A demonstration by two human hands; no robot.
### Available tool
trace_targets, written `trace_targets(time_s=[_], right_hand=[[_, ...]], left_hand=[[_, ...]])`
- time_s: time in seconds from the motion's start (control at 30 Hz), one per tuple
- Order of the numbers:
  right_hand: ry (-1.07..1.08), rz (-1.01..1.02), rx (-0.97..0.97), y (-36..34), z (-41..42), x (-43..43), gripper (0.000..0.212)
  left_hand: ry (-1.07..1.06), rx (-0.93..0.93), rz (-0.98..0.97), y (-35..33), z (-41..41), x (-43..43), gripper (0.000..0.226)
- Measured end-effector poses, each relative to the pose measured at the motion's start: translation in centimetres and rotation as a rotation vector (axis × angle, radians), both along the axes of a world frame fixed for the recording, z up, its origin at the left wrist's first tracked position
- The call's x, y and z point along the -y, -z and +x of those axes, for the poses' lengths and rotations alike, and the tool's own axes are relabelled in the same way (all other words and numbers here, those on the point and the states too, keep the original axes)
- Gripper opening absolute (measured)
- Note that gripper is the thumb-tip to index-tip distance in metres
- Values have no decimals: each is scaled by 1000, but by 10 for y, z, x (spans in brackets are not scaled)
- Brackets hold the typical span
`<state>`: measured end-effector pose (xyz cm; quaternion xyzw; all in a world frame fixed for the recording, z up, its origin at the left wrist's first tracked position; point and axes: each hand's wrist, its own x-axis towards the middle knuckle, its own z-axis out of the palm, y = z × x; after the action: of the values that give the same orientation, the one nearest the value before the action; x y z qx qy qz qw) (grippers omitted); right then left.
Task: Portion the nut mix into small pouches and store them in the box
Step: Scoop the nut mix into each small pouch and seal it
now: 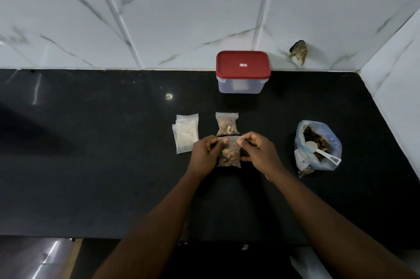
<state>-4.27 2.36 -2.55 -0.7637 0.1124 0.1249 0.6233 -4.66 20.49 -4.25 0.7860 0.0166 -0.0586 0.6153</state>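
Sealing step. Left hand [205,153] and right hand [256,150] each pinch the top edge of a filled pouch [229,152], in front of the box [243,72]. Second filled pouch [227,123] lies between. Next, likely: press the strip shut. The box lid is on and needs removing.
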Motion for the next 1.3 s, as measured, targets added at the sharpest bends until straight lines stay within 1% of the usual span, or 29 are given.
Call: trace_targets(time_s=[0.1, 0.2, 0.37, 0.57, 0.7, 0.9, 1.0, 1.1, 1.2, 1.3], right_hand=[[18, -14, 0, 0, 10, -3, 6], [39, -18, -12, 1, 21, -4, 10], [67, -39, -14, 0, 38, -6, 12], [92, -68, -34, 4, 51, -5, 11], [85, -131, -31, 6, 60, -7, 12], [129, -172, -51, 10, 65, -6, 11], [143, -171, -64, 9, 67, -6, 10], [119, -193, -83, 8, 67, -4, 17], [137, -233, -31, 5, 65, -3, 22], [164, -303, 121, -4, 59, -6, 21]], left_hand=[[1, -83, -19, 3, 12, -2, 19], [-13, -149, -45, 6, 24, -3, 22], [-108, -206, -122, 8, 39, -3, 15], [-144, -219, -36, 7, 54, -5, 11], [-177, -205, 44, 9, 61, -5, 8], [-188, -218, 70, 6, 69, -2, 1], [-191, -223, 80, 3, 71, 0, 2], [-203, -250, 80, 1, 71, 0, 3], [-214, -251, 65, -1, 69, -4, 9], [-222, -240, 59, -3, 63, -9, 14]])
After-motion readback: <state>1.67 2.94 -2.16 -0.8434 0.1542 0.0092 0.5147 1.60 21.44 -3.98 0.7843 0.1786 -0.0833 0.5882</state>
